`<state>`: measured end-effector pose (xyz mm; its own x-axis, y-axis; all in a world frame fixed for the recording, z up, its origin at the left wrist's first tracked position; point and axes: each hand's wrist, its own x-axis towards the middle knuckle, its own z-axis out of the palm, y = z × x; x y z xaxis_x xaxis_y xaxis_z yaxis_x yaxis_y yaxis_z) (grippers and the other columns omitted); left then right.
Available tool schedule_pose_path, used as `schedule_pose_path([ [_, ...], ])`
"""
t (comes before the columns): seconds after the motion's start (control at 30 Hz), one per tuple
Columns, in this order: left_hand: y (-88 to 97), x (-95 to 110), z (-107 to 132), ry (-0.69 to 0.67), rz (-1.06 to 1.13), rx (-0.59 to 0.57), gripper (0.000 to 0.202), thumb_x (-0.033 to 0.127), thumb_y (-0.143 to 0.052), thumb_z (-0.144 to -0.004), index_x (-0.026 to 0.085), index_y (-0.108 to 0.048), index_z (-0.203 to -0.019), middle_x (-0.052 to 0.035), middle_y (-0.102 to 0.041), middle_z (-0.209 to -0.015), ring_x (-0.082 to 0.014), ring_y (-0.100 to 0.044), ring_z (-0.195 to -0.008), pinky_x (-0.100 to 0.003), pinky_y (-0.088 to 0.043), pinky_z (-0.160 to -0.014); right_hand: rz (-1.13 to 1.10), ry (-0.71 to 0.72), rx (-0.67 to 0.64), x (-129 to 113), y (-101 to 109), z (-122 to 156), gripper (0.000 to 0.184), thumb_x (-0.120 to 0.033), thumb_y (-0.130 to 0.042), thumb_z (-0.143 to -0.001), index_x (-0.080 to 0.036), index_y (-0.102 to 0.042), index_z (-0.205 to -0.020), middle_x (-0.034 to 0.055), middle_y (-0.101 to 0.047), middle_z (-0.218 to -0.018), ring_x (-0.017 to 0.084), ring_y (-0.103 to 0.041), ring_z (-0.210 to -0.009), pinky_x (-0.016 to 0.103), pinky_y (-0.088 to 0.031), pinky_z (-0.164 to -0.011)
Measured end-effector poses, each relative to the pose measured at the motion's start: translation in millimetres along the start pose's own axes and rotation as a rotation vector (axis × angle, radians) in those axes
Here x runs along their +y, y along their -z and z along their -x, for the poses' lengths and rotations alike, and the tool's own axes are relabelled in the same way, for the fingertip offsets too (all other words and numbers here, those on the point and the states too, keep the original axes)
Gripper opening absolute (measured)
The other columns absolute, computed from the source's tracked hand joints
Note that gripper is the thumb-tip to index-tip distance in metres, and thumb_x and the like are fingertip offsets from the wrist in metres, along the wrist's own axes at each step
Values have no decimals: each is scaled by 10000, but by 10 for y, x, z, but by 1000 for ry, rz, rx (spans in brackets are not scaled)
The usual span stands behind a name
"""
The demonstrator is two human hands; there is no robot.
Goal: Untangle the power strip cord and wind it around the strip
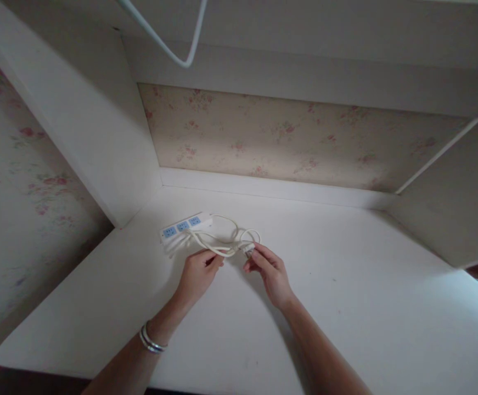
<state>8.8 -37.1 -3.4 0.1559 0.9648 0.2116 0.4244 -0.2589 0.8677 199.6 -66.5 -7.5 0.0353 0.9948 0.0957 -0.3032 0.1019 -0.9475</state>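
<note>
Power strip point(183, 225) | any print unreadable | right hand point(273, 274): plug point(247, 248)

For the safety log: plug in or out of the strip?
Out: the plug is in the right hand, apart from the strip, whose three blue sockets show nothing inserted.

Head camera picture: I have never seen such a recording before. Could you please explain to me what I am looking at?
There is no robot here, only a person's two bare hands. The single picture comes from a camera worn on the head, looking forward and down. On the white surface lies a power strip with three blue socket panels. Its pale cord is looped beside it. The left hand, with a bracelet at its wrist, grips the cord; the right hand holds the plug.
</note>
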Motion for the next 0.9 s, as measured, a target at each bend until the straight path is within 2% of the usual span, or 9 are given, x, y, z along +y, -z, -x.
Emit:
schedule_pose_path([
  [0.23, -39, -3, 13, 12, 63, -57, 299, 408, -509, -872, 174, -687, -817, -28, -697, -739, -144, -632, -649, -225, -467, -593, 249, 27, 4, 49, -14, 20, 391, -421, -556, -874, -190, -640, -1179, -1, -629, -671, 144, -577, -625, 303, -459, -667],
  [0.37, -25, 69, 26, 21, 104, -76, 267, 385, -517, -871, 180, -684, -909, -21, -690, -740, -141, -625, -650, -225, -469, -595, 387, 91, -6, 68, -31, 36, 399, -421, -499, -910, -213, -603, -1235, 0, -621, -714, 136, -573, -652, 293, -460, -698],
  [0.6, -26, 110, 20, 118, 303, -87, 271, 384, -551, -846, 159, -701, -870, -35, -711, -770, -149, -633, -695, -247, -490, -671, 428, 129, -29, 83, -21, 14, 393, -415, -452, -934, -224, -581, -1252, 14, -616, -831, 118, -567, -630, 273, -465, -667],
  [0.77, -59, 118, 8, 225, 449, -31, 297, 417, -613, -800, 142, -715, -851, -54, -719, -757, -167, -642, -715, -266, -485, -675, 545, 217, -25, 40, -26, 31, 367, -375, -430, -952, -236, -569, -1261, -1, -585, -780, 117, -547, -641, 261, -449, -676],
  [0.9, -65, 126, -3, 311, 623, 41, 294, 434, -678, -738, 155, -709, -827, -50, -717, -774, -158, -644, -706, -242, -458, -616, 637, 281, -35, 19, -38, 46, 368, -341, -418, -962, -245, -540, -1295, -6, -576, -742, 128, -538, -682, 266, -435, -721],
])
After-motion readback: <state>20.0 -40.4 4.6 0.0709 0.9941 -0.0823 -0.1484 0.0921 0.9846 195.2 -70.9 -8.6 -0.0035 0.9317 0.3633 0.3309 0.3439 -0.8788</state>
